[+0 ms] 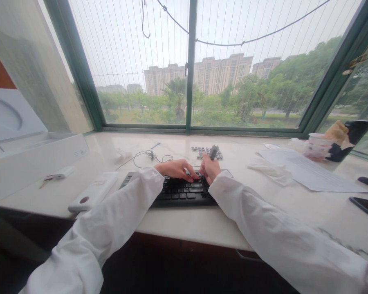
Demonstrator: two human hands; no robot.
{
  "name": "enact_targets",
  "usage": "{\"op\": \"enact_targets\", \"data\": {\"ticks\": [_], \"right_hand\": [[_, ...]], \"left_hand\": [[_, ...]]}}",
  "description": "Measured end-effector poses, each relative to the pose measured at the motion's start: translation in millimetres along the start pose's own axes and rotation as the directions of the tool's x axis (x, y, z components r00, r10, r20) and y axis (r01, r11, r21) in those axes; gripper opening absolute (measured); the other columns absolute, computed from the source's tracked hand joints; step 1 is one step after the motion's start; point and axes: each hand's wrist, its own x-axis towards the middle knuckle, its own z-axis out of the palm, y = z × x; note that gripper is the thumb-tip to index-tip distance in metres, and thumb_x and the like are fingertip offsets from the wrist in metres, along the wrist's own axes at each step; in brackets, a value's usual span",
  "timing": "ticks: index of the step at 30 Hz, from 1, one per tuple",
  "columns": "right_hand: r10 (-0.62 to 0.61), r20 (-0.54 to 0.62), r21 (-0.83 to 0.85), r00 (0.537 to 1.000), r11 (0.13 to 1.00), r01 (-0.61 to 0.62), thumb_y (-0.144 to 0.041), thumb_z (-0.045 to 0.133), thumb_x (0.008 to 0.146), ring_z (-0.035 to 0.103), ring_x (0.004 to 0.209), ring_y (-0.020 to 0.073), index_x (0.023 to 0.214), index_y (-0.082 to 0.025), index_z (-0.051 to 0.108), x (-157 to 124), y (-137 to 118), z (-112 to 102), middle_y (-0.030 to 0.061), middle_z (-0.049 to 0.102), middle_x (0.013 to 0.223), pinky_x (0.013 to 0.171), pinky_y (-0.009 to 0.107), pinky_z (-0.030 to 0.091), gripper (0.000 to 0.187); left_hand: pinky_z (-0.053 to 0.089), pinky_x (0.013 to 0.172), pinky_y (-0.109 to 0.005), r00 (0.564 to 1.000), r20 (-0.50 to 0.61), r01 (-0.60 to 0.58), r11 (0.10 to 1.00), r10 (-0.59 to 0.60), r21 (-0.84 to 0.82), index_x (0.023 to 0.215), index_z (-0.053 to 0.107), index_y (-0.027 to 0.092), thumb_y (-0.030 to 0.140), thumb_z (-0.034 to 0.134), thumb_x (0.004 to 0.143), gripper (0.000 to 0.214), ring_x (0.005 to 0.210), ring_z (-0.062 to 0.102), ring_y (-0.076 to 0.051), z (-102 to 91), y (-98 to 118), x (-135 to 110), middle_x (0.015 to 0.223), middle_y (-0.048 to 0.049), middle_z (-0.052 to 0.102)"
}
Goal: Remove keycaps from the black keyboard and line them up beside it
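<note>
Marble sill (184,218), loose keycaps (207,153), keyboard (180,192), left fingers (184,168) spread on keys, right fingers (209,165) gripping dark tool (214,152)

Left hand (175,170) on keyboard (180,192), right (209,168) gripping object (213,152)

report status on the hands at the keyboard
Left hand, fingers on black keyboard. Right hand gripping dark object. Loose keycaps beyond keyboard.

Keyboard (180,192): black plastic keycaps, matt finish. Dark handheld item (213,152) in the right hand (210,169): appears to be plastic, finish not discernible. Window sill (184,222): pale veined stone, smooth, polished. Sleeves (92,237): white cloth, matt. Sheet (313,171), far right: matt paper. Window frame (190,61): green paint, metal in appearance.
</note>
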Motion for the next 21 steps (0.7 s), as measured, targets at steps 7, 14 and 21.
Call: {"op": "enact_targets", "data": {"ticks": [7,14,21], "right_hand": [[-0.164,0.061,-0.140,0.985,0.975,0.171,-0.052,0.061,0.079,0.031,0.031,0.0075,0.049,-0.023,0.033,-17.6,-0.5,11.6,-0.0067,0.031,0.035,0.031,0.023,0.029,0.050],[-0.312,0.089,-0.286,0.946,0.902,0.324,-0.063,0.050,0.082,0.039,0.037,0.0109,0.048,-0.022,0.037,-23.6,-0.2,6.3,-0.0033,0.038,0.037,0.038,0.026,0.034,0.055],[-0.418,0.094,-0.431,0.904,0.801,0.415,-0.065,0.046,0.084,0.039,0.044,0.0127,0.049,-0.023,0.037,-24.5,5.9,2.8,-0.0025,0.037,0.043,0.044,0.027,0.032,0.055]], "left_hand": [[0.041,0.064,-0.020,0.997,-0.033,0.071,0.997,-0.069,0.033,0.101,0.076,0.021,0.038,0.072,0.073,0.033,0.066,0.055,-0.010,0.0,8.6,-2.9,0.087,-0.0012,0.072],[0.038,0.058,-0.020,0.990,-0.139,0.035,0.994,-0.020,0.102,0.088,0.077,0.017,0.050,0.073,0.067,0.039,0.057,0.054,-0.009,7.0,20.3,-3.0,0.068,0.0000,0.069],[0.040,0.060,-0.020,0.961,-0.244,-0.073,0.971,0.128,0.226,0.078,0.077,0.016,0.039,0.071,0.071,0.025,0.057,0.055,-0.009,14.0,21.4,-0.1,0.064,-0.0001,0.069]]}}
